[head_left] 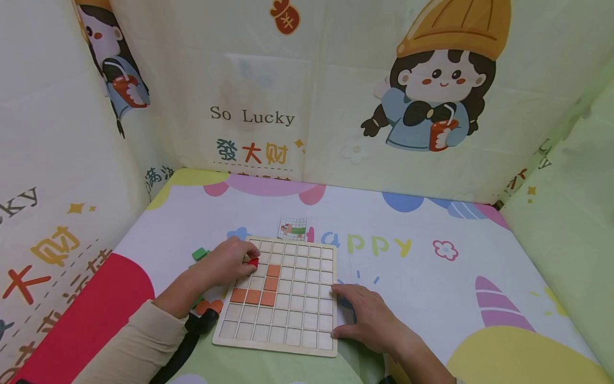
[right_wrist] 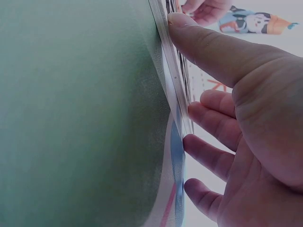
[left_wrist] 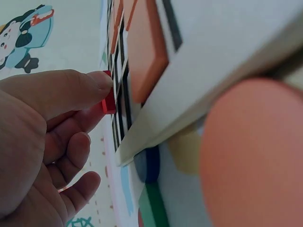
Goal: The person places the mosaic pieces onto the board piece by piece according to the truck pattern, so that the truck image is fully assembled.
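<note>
My left hand point(head_left: 229, 261) pinches a small red tile point(left_wrist: 109, 105) between thumb and forefinger. It holds the tile at the upper left squares of a pale wooden grid board point(head_left: 307, 321). Several orange square tiles point(head_left: 267, 298) lie in the grid, in a short row with a column rising at its right end. Against the board's right edge rests my right hand point(head_left: 366, 317), with thumb and fingertips spread along the rim. In the right wrist view its fingers point(right_wrist: 208, 158) are fairly straight, touching or close to the board's side.
Beyond the board's top edge lies a small picture card point(head_left: 292, 229) showing a gridded coloured figure. Green pieces point(head_left: 199, 254) and orange round pieces point(head_left: 203, 306) sit left of the board, partly behind my left arm. Printed cloth walls point(head_left: 336, 96) enclose the table.
</note>
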The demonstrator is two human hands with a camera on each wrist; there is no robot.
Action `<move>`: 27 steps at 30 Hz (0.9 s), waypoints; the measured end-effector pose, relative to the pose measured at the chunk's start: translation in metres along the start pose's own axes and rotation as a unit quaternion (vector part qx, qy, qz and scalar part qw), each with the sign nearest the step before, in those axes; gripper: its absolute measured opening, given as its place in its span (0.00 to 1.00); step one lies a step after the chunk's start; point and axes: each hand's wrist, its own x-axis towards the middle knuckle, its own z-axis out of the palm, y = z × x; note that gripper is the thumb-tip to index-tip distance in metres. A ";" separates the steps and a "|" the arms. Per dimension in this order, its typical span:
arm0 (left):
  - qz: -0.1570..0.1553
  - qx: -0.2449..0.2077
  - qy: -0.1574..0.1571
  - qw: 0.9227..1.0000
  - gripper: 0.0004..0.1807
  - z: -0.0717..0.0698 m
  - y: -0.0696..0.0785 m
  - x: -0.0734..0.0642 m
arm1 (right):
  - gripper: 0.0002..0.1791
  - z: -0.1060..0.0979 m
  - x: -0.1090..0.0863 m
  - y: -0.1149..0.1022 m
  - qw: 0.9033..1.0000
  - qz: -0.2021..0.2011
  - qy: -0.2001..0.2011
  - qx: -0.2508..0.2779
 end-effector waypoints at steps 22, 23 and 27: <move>0.000 -0.008 -0.014 1.000 0.11 0.005 0.009 0.002 | 0.43 -0.003 0.000 -0.001 1.000 -0.006 0.002 -0.005; 0.002 -0.007 -0.015 1.000 0.11 0.005 0.010 0.001 | 0.43 -0.003 0.000 -0.001 1.000 -0.005 0.001 -0.003; 0.005 0.001 -0.018 1.000 0.12 0.005 0.011 0.000 | 0.43 -0.002 0.000 -0.002 1.000 -0.001 -0.002 0.001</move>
